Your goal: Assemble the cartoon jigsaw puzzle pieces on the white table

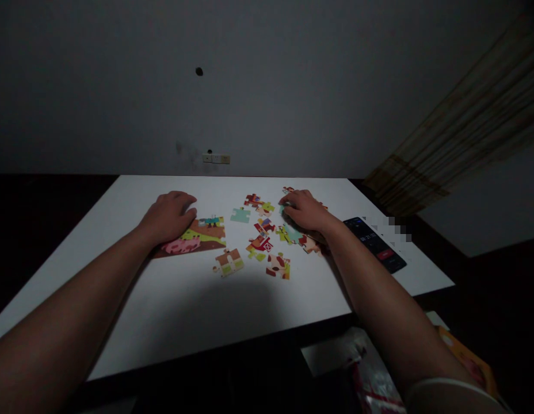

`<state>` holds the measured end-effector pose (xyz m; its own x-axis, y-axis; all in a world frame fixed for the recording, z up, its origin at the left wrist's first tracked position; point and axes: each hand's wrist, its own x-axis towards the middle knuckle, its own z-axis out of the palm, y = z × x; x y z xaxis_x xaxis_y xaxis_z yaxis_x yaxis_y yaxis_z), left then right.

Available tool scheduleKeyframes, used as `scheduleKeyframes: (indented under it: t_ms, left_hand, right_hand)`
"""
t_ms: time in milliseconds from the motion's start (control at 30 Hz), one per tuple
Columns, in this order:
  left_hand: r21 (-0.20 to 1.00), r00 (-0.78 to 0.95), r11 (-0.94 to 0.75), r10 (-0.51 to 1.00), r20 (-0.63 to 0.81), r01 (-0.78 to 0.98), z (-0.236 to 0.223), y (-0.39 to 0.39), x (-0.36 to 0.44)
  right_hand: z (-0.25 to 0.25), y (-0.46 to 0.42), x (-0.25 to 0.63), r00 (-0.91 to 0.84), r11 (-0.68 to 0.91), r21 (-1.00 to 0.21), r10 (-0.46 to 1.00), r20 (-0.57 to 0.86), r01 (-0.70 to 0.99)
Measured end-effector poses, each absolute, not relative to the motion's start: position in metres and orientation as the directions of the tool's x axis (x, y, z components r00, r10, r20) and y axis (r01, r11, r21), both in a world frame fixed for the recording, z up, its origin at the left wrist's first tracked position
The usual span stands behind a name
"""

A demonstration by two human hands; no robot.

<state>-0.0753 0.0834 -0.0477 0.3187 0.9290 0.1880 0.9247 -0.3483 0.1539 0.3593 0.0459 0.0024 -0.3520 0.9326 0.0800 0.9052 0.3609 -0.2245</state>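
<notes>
Pieces (262, 244) on tabletop (176, 310), twelve o'clock: likely light, stiff card, best taken by edges. Our left hand (168, 214), loosely spread, rests on joined section (213, 233) at eleven; right hand (308, 209) curls over others at one, pinch unclear.

Qty: 2 bare grips, L grip (170, 215) + R grip (304, 208). 1 joined multicoloured puzzle section (210, 234). Standing apart: 1 pale-green jigsaw pc (240, 215), 1 brown-and-green jigsaw pc (228, 263), 1 cream-and-maroon jigsaw pc (278, 266). Red-and-yellow mid cluster (259, 246): several pcs, overlapping, exact no. unclear. Mixed-colour pcs by R grip (292, 233): several, partly hidden, no. unclear. 1 black rectangular phone (370, 244), 1 white rectangular bench (172, 322), 1 pale socket strip w/ 3 plates (216, 158), 1 yellow-brown sheer curtain (448, 115).
</notes>
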Motion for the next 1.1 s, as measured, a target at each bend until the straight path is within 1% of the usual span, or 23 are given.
scheduleKeyframes:
  t_ms: [67, 167, 200, 267, 367, 433, 500, 567, 633, 667, 733, 800, 967, 1100]
  left_hand:
    - [0.158, 0.309, -0.34, 0.932, 0.19, 0.927, -0.047, 0.083, -0.075]
    - [0.163, 0.299, -0.33, 0.936, 0.187, 0.93, -0.046, 0.081, -0.074]
    - [0.162, 0.301, -0.331, 0.935, 0.186, 0.93, -0.046, 0.081, -0.074]
    - [0.156, 0.305, -0.335, 0.933, 0.189, 0.929, -0.045, 0.081, -0.073]
    - [0.145, 0.31, -0.339, 0.931, 0.191, 0.929, -0.046, 0.082, -0.074]
    - [0.141, 0.309, -0.338, 0.931, 0.193, 0.93, -0.047, 0.082, -0.074]
    - [0.141, 0.312, -0.341, 0.931, 0.192, 0.93, -0.048, 0.083, -0.075]
    - [0.144, 0.314, -0.343, 0.93, 0.191, 0.928, -0.048, 0.083, -0.075]
    - [0.149, 0.319, -0.348, 0.929, 0.19, 0.926, -0.048, 0.083, -0.075]
    - [0.149, 0.32, -0.35, 0.928, 0.191, 0.925, -0.048, 0.083, -0.075]
    - [0.148, 0.322, -0.351, 0.928, 0.188, 0.925, -0.047, 0.083, -0.075]
    - [0.148, 0.32, -0.348, 0.93, 0.182, 0.926, -0.047, 0.083, -0.076]
    - [0.145, 0.329, -0.355, 0.928, 0.176, 0.924, -0.047, 0.083, -0.076]
    - [0.158, 0.318, -0.346, 0.931, 0.178, 0.925, -0.048, 0.083, -0.075]
  right_hand:
    - [0.01, 0.039, 0.362, -0.392, 0.392, -0.3, 0.918, 0.064, 0.869]
    - [0.022, 0.027, 0.369, -0.488, 0.433, -0.419, 0.873, -0.027, 0.798]
    - [0.024, 0.024, 0.372, -0.514, 0.444, -0.43, 0.856, -0.057, 0.786]
    - [0.027, 0.021, 0.376, -0.539, 0.463, -0.412, 0.838, -0.087, 0.785]
    - [0.027, 0.021, 0.379, -0.541, 0.472, -0.398, 0.838, -0.074, 0.786]
    - [0.027, 0.023, 0.379, -0.537, 0.458, -0.432, 0.84, -0.076, 0.777]
    - [0.026, 0.025, 0.378, -0.514, 0.412, -0.491, 0.854, -0.087, 0.767]
    - [0.024, 0.028, 0.377, -0.462, 0.354, -0.575, 0.886, -0.047, 0.738]
    - [0.019, 0.033, 0.376, -0.366, 0.315, -0.646, 0.929, 0.059, 0.696]
    - [0.016, 0.035, 0.376, -0.305, 0.305, -0.66, 0.945, 0.119, 0.687]
    - [0.01, 0.04, 0.375, -0.199, 0.284, -0.641, 0.959, 0.203, 0.713]
    - [0.006, 0.043, 0.375, -0.163, 0.268, -0.594, 0.961, 0.225, 0.759]
    - [0.006, 0.04, 0.371, -0.272, 0.331, -0.52, 0.944, 0.189, 0.787]
    - [0.017, 0.033, 0.376, -0.278, 0.332, -0.476, 0.943, 0.182, 0.814]
